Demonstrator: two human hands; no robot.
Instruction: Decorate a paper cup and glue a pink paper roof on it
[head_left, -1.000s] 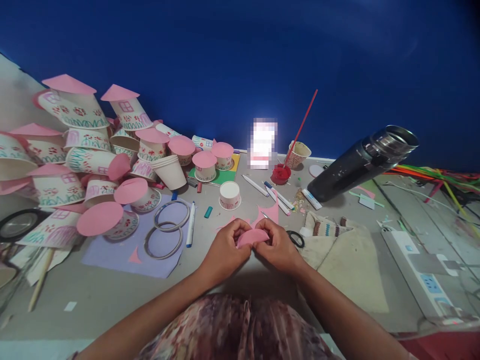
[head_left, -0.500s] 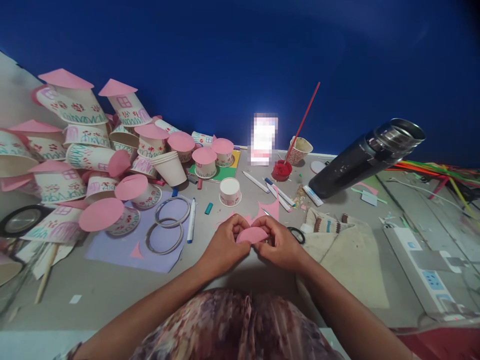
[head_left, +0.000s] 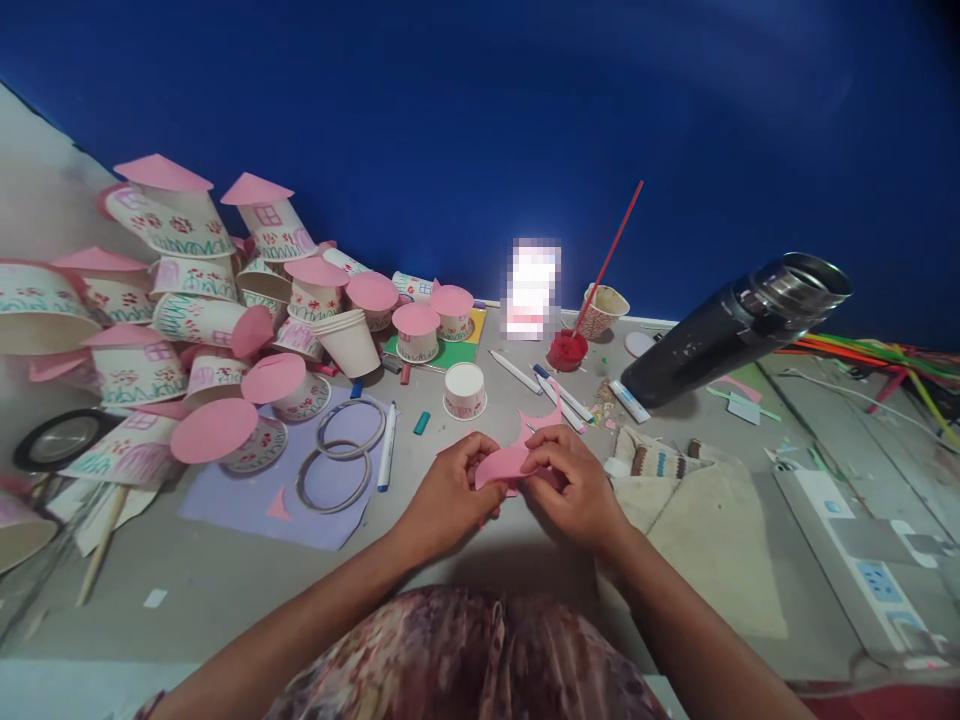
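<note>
A piece of pink paper point(head_left: 501, 464) is held between my two hands, bent into a curve. My left hand point(head_left: 459, 490) pinches its left side between thumb and fingers. On the right side, my right hand point(head_left: 571, 482) is closed on the paper, its fingertips at the top edge. Just beyond lies a cut pink paper scrap point(head_left: 541, 408), partly covered by my right hand. A paper cup point(head_left: 465, 391) stands upside down past my left hand. To its left are a teal marker cap point(head_left: 422, 423) and a white marker with a blue tip point(head_left: 387, 446).
Decorated paper cups with pink paper roofs point(head_left: 217, 376) are piled at the left. Two grey tape rings point(head_left: 334, 480) lie on purple paper point(head_left: 225, 505). A dark flask point(head_left: 705, 335) leans at the right, near a cloth pouch point(head_left: 697, 540) and a power strip point(head_left: 862, 560). A red stick stands in a red pot point(head_left: 567, 350).
The pink paper has opened from a folded half-round into a wider curved sheet. My right hand has shifted slightly right and turned. The view has also moved a little.
</note>
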